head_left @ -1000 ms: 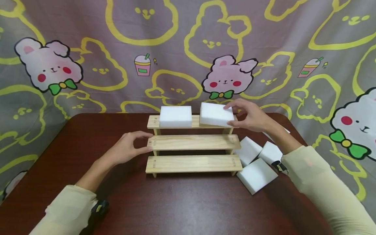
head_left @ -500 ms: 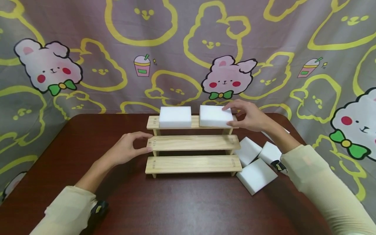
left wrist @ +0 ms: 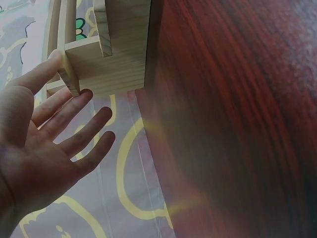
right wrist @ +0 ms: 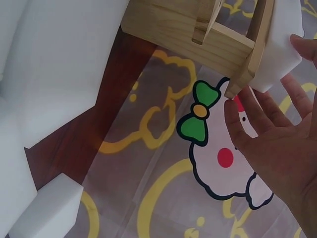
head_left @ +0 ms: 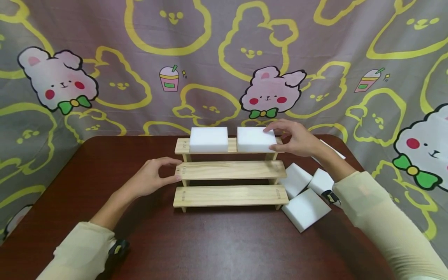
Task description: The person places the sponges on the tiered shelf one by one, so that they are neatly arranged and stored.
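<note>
A three-tier wooden display rack [head_left: 231, 170] stands on the table. My left hand [head_left: 150, 177] pinches the left end of its middle shelf between thumb and fingers; in the left wrist view the last two fingers of that hand [left wrist: 54, 131] stay spread, off the wood. On the top shelf, at the right, lies a white foam block [head_left: 253, 140], flat and facing front. My right hand [head_left: 297, 139] holds it by its right end, thumb at the front edge. The right wrist view shows that block [right wrist: 280, 49] on the shelf end. Left of it sits a second white foam block [head_left: 209, 139], with a gap between.
Several loose white blocks lie right of the rack, among them a tilted one [head_left: 295, 179] against its side and a flat one [head_left: 305, 210] in front. A white piece [head_left: 332, 149] is partly behind the right forearm. A patterned curtain [head_left: 206, 58] hangs behind the dark red table [head_left: 217, 245].
The right-hand block, at first slightly raised and skewed, has come down flat and turned in line with the other block, sliding a little left. My left hand has stayed in place.
</note>
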Available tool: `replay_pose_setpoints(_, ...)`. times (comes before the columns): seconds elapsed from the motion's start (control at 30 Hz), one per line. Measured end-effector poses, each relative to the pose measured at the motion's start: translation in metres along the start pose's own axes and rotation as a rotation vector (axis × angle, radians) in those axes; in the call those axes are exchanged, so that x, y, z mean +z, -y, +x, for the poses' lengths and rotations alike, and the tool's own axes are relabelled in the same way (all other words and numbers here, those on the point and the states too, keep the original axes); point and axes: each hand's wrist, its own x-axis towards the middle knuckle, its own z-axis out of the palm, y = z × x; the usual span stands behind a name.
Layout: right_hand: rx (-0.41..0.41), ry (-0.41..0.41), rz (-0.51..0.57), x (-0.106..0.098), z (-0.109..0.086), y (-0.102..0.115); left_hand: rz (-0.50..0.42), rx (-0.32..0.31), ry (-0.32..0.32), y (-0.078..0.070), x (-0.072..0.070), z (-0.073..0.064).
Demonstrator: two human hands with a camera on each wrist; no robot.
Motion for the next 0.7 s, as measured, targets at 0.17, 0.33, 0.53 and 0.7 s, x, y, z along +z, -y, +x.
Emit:
replay_pose_setpoints(0.17,-0.013,0.000,-0.003,0.0007,0.0007,-0.0026,0.002,-0.001,0.000,0.0001,-0.0004,0.0002)
replay_pose_setpoints(0.33,-0.023,-0.004,-0.011,0.0004,0.0003,-0.0030,-0.003,0.002,-0.001,0.0007,-0.0003,0.0017)
replay_pose_setpoints(0.53,-0.032,-0.007,-0.010,-0.0001,0.0006,-0.0028,-0.002,0.002,-0.007,0.0008,0.0005,0.0008)
replay_pose_setpoints(0.7,-0.021,0.005,-0.014,0.0011,0.0015,-0.0035,0.000,0.000,-0.018,0.0011,0.0027,-0.0011)
